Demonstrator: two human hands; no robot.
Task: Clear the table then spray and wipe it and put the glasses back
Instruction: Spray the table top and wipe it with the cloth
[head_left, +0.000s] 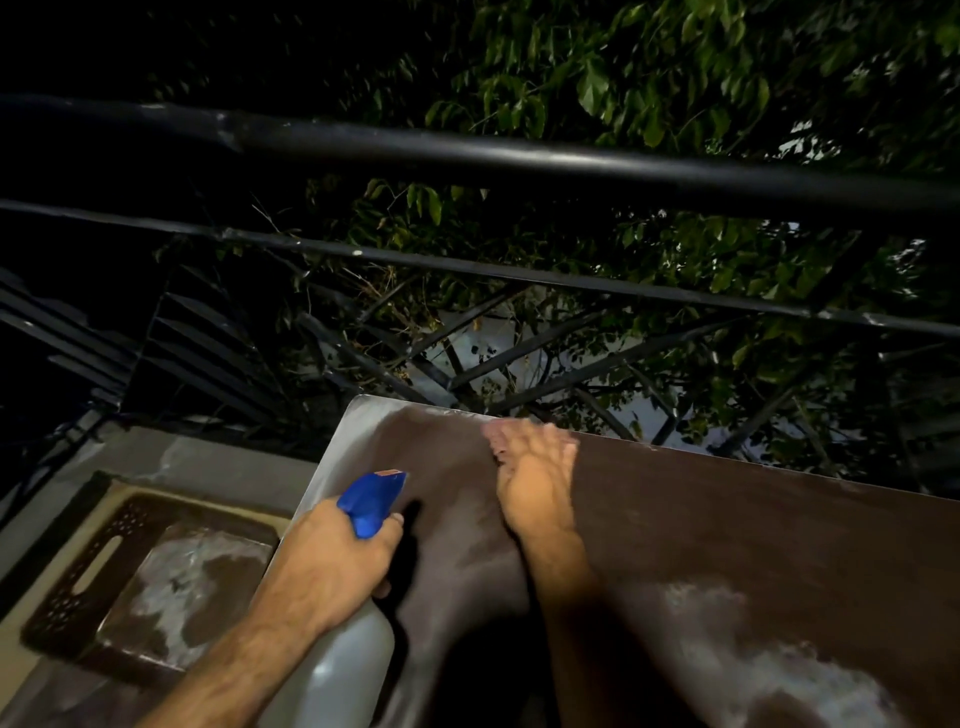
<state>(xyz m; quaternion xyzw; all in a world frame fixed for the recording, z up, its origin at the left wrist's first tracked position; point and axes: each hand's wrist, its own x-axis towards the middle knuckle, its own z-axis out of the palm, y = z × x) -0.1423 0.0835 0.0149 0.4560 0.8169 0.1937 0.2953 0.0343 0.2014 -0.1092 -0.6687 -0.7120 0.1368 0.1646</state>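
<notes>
Table (727, 545): brown, hard and flat, filling the right and near part of the scene, its far edge close under a black railing (519, 156). Pale smears lie on the near right part, so I judge the surface wet and slick there.

Bottle (363, 660): white body, blue spray head, at the table's left edge. My left hand (332, 561) grips its neck, fingers curled round below the head, nozzle aimed far and right. I judge it light, stiff plastic, best held at the neck as now; damp skin could let it slip.

Right hand (535, 478): near the table's far edge, palm down, blurred. Something pale shows at the fingertips, perhaps a cloth; I cannot tell whether the fingers hold it or lie flat.

Tray (67, 587): dark, perforated, with a handle slot, low on the left beside the table, holding a cloudy sheet or film.

Glasses: none in view.

Obstacles: nothing stands on the visible tabletop. Railing and leaves (675, 104) crowd the far side, and I judge that a long stroke could carry past that edge.
</notes>
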